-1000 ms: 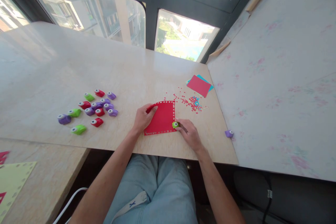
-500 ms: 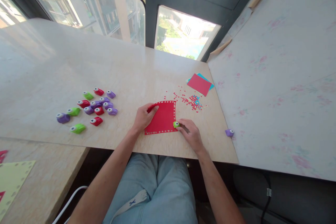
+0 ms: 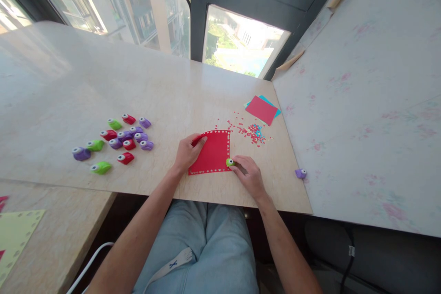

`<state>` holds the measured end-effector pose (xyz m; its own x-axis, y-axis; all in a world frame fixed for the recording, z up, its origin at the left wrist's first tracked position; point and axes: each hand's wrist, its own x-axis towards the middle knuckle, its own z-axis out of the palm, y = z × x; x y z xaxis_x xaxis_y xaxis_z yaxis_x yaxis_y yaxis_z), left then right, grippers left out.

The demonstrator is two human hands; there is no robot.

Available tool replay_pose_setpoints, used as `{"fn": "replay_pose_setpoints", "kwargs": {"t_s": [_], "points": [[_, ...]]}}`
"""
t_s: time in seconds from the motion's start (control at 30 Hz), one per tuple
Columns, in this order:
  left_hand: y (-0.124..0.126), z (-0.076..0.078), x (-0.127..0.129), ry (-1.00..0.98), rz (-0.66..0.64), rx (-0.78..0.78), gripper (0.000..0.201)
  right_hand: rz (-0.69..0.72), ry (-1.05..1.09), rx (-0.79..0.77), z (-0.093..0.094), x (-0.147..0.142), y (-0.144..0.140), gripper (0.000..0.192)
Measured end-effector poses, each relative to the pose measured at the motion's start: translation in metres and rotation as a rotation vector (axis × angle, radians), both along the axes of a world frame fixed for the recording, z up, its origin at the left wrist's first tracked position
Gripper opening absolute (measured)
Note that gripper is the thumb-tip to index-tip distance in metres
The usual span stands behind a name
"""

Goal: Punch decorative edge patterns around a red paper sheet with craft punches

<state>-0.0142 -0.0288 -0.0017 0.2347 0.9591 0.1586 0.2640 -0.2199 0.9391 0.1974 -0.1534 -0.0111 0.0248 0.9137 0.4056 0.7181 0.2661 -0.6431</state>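
A red sheet of paper lies in front of me, with small punched holes along its top, right and bottom edges. Its upper left part is pinched by my left hand, thumb on top, and the paper bows up a little there. At the right edge, near the lower right corner, a green craft punch sits on the paper. My right hand grips this punch between thumb and fingers. The left edge of the sheet is partly hidden by my left hand.
Several purple, red and green punches stand to the left. Red and blue paper bits are scattered beyond my right hand, below stacked coloured sheets. One purple punch stands by the right wall. A yellow sheet lies at lower left.
The view has shifted very slightly. Both hands keep their holds, and the green punch stays at about the same spot on the sheet's right edge.
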Motion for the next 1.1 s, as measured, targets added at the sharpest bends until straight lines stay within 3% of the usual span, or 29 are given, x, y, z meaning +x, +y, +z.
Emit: {"fn": "replay_pose_setpoints", "kwargs": {"t_s": [0.73,1.1], "points": [[0.0011,-0.002,0.0007,0.002,0.009,0.003,0.029,-0.041,0.011,-0.017,-0.0013,-0.0028,-0.0002,0.021],[0.0,-0.0001,0.0005,0.006,0.009,-0.004,0.03,-0.296,0.408,-0.187,0.0041,-0.0005,0.0016,0.036]]}}
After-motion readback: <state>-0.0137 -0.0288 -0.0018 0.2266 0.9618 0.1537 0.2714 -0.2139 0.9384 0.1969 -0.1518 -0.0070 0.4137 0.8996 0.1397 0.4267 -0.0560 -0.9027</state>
